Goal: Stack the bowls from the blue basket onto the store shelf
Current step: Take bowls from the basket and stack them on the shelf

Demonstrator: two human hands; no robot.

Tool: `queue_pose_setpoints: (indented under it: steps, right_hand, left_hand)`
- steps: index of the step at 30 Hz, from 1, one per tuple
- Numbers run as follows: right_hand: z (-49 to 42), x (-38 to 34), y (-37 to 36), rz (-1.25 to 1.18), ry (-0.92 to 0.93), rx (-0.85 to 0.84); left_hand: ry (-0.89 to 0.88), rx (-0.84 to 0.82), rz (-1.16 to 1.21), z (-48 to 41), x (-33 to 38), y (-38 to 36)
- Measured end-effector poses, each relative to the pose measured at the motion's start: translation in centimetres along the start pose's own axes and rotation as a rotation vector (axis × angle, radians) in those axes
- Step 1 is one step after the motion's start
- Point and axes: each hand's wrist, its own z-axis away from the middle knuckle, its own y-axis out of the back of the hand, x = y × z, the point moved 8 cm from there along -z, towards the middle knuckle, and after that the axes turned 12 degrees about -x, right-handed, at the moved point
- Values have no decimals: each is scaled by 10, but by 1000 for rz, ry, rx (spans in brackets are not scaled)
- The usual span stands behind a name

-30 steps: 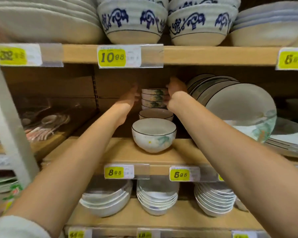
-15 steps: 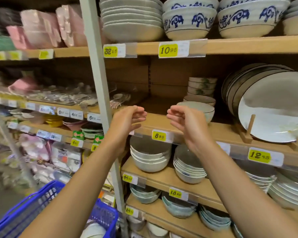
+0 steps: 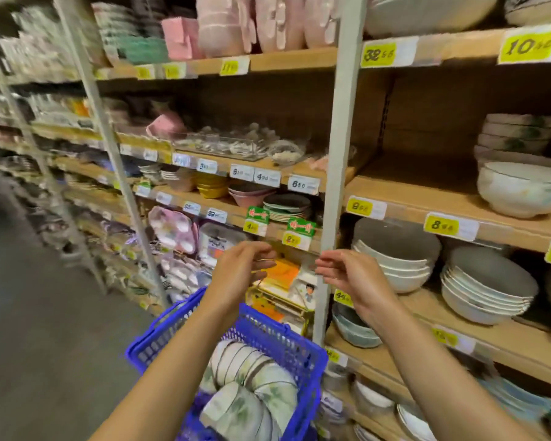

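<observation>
The bowls [image 3: 248, 386] lie low in the middle of my view, inside the blue basket [image 3: 277, 337]. They are white with a pale green leaf pattern and thin dark rims. They are nested in rows tipped on their sides, so each row's long axis runs along the basket, from the near end up toward the far rim, with the open mouths facing mostly toward me and to the right. The basket is a plastic lattice, seen from above, and sits close to the foot of the shelving.

My left hand [image 3: 240, 276] and right hand [image 3: 353, 278] hang in the air above the basket's far rim, near each other but not touching. Both are empty, with fingers loosely curled and parted, palms turned inward.

To the right, on the wooden store shelf [image 3: 427, 192], a stack of matching small bowls [image 3: 519, 135] stands at the back, with one larger white bowl [image 3: 522, 192] upright in front of it, near the edge. Yellow price tags [image 3: 441, 226] line the shelf fronts. A pale metal upright [image 3: 337, 154] divides the bays. The bay to the left holds pink and glass dishes. A grey aisle floor [image 3: 45, 329] runs along the far left, blurred.
</observation>
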Motion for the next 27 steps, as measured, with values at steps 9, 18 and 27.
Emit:
queue_pose_setpoints:
  steps: [9,18,27]
  right_hand:
    - [-44,129,-93,216,-279,-58]
    - [-102,272,-129,468,-581,-150]
    - [-149,384,-118,943,-752,-298]
  left_hand:
    - [301,123,-117,28,-103,139]
    - [578,114,-195,8,-210,208]
    - [842,15,-472,-39,-308,244]
